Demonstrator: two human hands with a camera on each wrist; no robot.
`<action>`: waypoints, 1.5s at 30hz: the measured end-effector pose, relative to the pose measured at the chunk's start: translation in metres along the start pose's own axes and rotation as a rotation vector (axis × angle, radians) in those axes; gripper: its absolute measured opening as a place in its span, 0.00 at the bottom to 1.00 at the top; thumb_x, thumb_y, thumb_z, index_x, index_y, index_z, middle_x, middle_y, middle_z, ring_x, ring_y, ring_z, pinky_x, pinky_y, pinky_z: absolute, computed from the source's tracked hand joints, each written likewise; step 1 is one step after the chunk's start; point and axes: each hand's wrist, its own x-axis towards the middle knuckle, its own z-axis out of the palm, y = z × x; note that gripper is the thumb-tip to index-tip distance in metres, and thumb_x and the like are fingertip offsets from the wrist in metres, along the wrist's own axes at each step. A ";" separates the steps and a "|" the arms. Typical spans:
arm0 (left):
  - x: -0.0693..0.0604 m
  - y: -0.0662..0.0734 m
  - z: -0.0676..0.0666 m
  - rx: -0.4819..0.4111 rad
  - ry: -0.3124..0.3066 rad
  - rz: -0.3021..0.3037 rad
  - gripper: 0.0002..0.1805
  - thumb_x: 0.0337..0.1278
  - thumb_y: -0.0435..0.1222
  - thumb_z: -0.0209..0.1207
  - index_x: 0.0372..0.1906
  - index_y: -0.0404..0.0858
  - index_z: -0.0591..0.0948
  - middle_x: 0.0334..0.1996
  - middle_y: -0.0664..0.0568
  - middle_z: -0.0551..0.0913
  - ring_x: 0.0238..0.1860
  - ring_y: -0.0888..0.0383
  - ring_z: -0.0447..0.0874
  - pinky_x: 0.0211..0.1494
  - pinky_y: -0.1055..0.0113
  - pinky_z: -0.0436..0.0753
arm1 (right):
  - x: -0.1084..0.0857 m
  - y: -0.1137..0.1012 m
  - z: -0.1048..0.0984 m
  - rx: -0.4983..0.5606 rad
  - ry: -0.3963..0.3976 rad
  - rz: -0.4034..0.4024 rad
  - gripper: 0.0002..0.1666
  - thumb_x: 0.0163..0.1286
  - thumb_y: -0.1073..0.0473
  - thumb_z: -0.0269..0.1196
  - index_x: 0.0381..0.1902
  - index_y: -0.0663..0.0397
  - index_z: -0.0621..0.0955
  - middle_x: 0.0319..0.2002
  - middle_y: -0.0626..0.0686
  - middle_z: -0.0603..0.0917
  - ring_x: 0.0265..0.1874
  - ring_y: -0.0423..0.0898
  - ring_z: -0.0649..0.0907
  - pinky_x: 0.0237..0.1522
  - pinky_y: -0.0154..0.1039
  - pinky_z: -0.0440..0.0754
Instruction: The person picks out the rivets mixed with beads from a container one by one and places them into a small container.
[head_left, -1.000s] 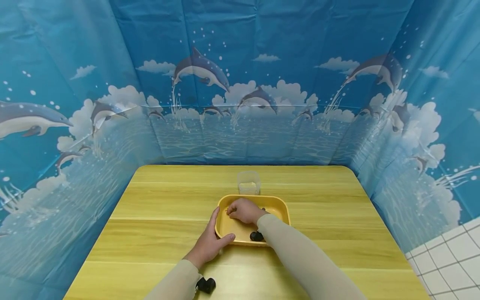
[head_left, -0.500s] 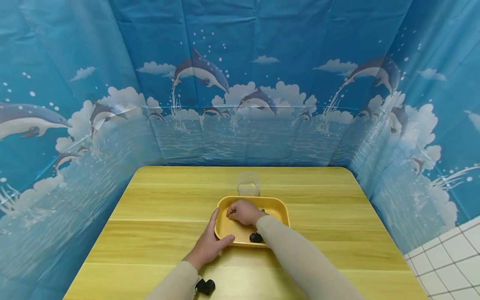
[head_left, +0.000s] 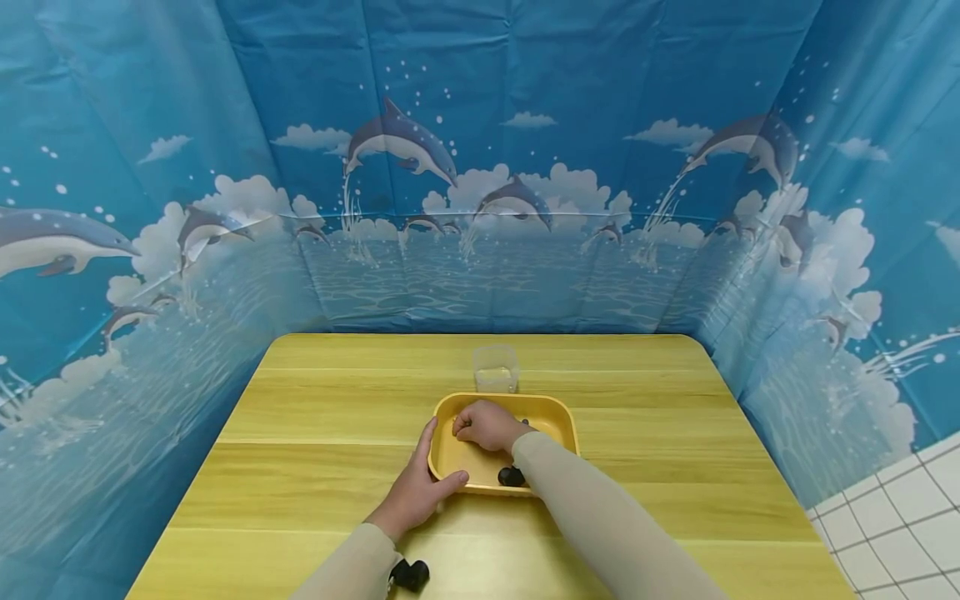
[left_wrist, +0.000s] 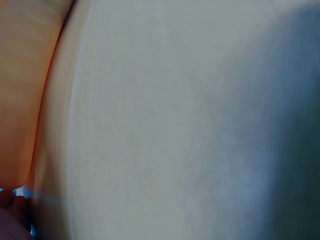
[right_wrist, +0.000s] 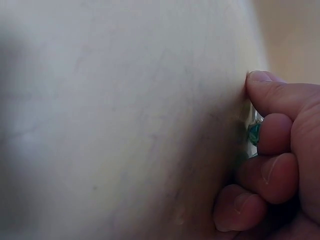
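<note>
A shallow yellow tray [head_left: 551,408] stands on the table. My left hand [head_left: 416,487] rests against its near left corner, fingers along the left side and thumb along the near wall, largely straight. Inside the tray, toward its left end, is my right hand [head_left: 487,425] with curled fingers. The right wrist view shows a small green glassy piece [right_wrist: 254,134] at the index fingertip of that hand, close by the thumb; the fingers hide part of it. Blurred green and clear glints lie beside it. The left wrist view shows mostly a blurred pale surface and the tray's orange-looking wall [left_wrist: 22,100].
Behind the tray stands a clear plastic container [head_left: 496,368], close to its far wall. The yellow wood-grain table [head_left: 300,467] has a blue dolphin-print curtain [head_left: 480,275] around its back and sides. Black wrist cameras sit under both forearms.
Both hands keep nearly the same places at the tray. The right fingers have shifted slightly within it, and a reddish speck by their tips, seen a second ago, no longer shows clearly.
</note>
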 end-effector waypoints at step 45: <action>0.001 0.001 -0.002 0.001 -0.020 0.003 0.58 0.70 0.50 0.67 0.87 0.55 0.37 0.81 0.37 0.60 0.69 0.49 0.79 0.70 0.52 0.76 | -0.002 0.001 0.001 0.059 0.017 0.033 0.05 0.74 0.56 0.69 0.36 0.42 0.89 0.32 0.40 0.86 0.30 0.38 0.77 0.38 0.33 0.75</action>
